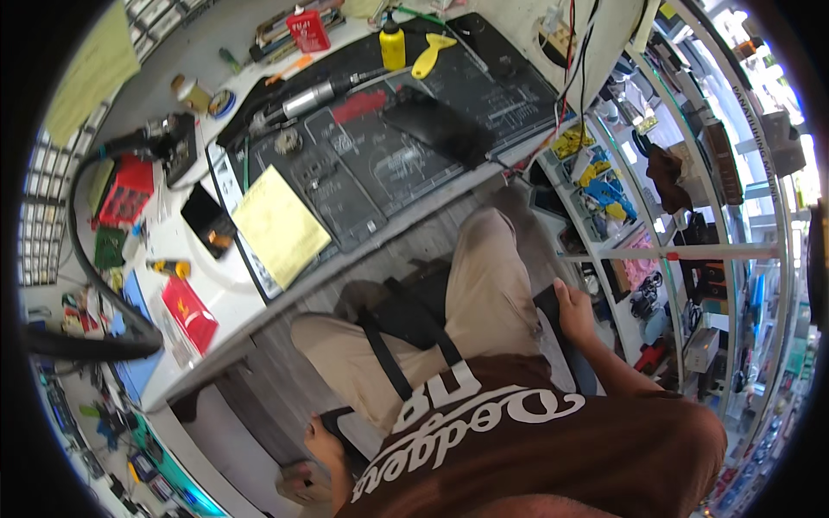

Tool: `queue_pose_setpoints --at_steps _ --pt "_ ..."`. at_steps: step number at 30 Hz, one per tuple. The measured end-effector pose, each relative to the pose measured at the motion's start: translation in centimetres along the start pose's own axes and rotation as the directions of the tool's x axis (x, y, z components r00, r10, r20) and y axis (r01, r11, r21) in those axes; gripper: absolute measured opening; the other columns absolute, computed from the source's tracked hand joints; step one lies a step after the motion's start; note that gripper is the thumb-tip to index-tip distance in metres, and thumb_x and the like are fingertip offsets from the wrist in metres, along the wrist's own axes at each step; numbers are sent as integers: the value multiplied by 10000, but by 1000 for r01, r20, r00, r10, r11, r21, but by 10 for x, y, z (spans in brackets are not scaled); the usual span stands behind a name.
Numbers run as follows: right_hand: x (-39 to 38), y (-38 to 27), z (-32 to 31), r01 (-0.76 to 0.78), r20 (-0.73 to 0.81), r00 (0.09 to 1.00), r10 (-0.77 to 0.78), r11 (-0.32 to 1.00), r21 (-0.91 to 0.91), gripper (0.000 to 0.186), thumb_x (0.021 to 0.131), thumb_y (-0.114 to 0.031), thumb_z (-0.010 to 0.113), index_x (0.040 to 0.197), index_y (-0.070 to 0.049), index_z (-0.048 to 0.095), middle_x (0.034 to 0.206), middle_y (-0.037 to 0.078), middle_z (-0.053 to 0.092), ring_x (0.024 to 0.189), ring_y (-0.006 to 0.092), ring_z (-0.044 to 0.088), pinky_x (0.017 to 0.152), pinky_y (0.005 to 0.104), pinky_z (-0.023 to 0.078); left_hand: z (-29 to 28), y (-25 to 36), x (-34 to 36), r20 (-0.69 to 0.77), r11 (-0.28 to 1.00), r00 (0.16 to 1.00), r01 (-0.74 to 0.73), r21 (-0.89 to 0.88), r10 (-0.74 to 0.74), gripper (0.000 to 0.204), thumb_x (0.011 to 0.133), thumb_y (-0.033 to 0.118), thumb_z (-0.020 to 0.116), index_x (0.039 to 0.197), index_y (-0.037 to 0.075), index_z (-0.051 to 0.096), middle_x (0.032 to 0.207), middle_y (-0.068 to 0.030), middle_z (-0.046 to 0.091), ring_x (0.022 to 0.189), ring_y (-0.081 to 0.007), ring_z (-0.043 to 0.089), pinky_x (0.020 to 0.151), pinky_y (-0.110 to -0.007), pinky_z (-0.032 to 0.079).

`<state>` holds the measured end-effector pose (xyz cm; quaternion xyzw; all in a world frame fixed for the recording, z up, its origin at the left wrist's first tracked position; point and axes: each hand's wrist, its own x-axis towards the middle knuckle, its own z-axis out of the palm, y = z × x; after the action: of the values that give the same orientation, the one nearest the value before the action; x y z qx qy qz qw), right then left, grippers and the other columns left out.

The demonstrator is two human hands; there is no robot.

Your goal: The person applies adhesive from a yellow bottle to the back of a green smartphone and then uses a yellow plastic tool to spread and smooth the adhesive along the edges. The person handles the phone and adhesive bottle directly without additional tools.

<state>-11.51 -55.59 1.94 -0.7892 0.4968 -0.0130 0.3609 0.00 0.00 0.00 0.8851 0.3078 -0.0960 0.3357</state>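
Observation:
I sit back from a workbench with both hands low at my sides. My right hand [573,312] is curled at the dark chair armrest [547,302] beside my right thigh, thumb uppermost. At my left hip, my left hand [325,445] is closed against the other black armrest [347,429]; its fingers are partly hidden. Neither hand touches anything on the bench. A black work mat [371,177] covers much of the bench. On it lie a dark flat panel [439,125], a yellow paper sheet [281,226] and a silver cylindrical hand tool [302,102].
A black smartphone [207,220], a red packet [189,314] and a yellow tool [168,268] lie on the bench's left side. A yellow bottle [392,46] and a red container [307,29] stand at the back. Crowded shelves [673,253] line the right; a thick black hose [86,345] arches at left.

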Motion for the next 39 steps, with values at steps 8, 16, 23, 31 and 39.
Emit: queue_pose_setpoints --at_steps 8,16,23,31,39 --pt "4 36 -12 86 9 996 -85 993 -81 626 1098 -530 538 890 50 649 678 217 587 630 330 586 649 487 440 12 -36 -41 -163 996 984 -78 -33 72 606 1056 426 634 713 -56 502 619 -80 459 640 -188 394 608 -452 360" --pt "29 -18 -10 412 -285 889 -358 897 161 246 1021 -253 744 991 -20 673 978 116 697 854 219 645 767 363 506 13 -56 -28 -127 995 991 -50 -90 39 564 1062 405 628 713 -31 548 619 -35 479 625 -153 403 594 -410 360" --pt "109 -256 -39 825 -260 455 -852 513 -236 605 962 -341 790 1397 40 610 1229 223 697 1161 379 649 1040 451 507 13 -22 -23 -90 993 996 -35 -116 25 536 1062 378 619 709 -21 562 606 -24 476 612 -134 402 580 -391 352" --pt "126 -293 5 712 89 665 -742 593 -376 987 845 -541 849 1497 112 499 1335 271 615 1281 438 559 1116 482 458 18 -29 -19 -69 997 998 -20 -78 15 539 1061 375 619 696 -11 531 605 -23 464 614 -139 396 584 -395 350" --pt "135 -307 -2 665 177 747 -641 709 -234 975 776 -501 917 1482 66 558 1394 270 572 1312 401 571 1119 444 478 13 -40 -7 -65 971 998 22 238 -7 444 1035 403 653 943 -27 710 858 -170 676 872 -301 644 847 -413 504"
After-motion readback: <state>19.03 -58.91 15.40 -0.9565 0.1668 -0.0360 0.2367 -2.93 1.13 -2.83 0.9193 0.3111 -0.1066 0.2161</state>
